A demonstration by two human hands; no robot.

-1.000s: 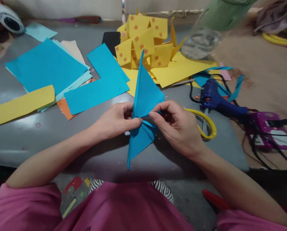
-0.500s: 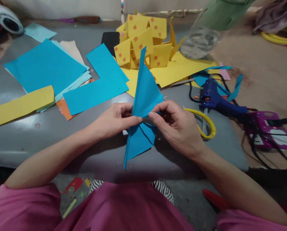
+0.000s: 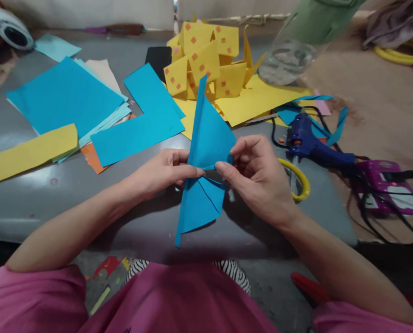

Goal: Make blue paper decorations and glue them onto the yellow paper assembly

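A folded blue paper [image 3: 209,127] is held up over the front of the grey table, its long narrow folded edge running nearly upright on the left. My left hand [image 3: 168,171] pinches that edge at mid-height, thumb in front and fingers behind. On the other side, my right hand [image 3: 262,178] pinches the paper's right part, its thumb at a raised crease near the middle and a fingertip on the right edge. Below the crease, the lower flap spreads open with a slanting fold line. Some fingertips are hidden behind the paper.
Blue sheets [image 3: 68,97] and a yellow strip [image 3: 33,152] lie left. Behind stand dotted yellow paper shapes [image 3: 203,55], near a phone [image 3: 158,58] and a water bottle [image 3: 289,55]. Yellow-handled scissors [image 3: 303,180], a corded blue glue gun [image 3: 313,145] and a purple power strip [image 3: 388,187] are right.
The right hand's fingers have opened a little and moved up along the paper's right edge. The upper flap faces me more, and the paper has tilted slightly.
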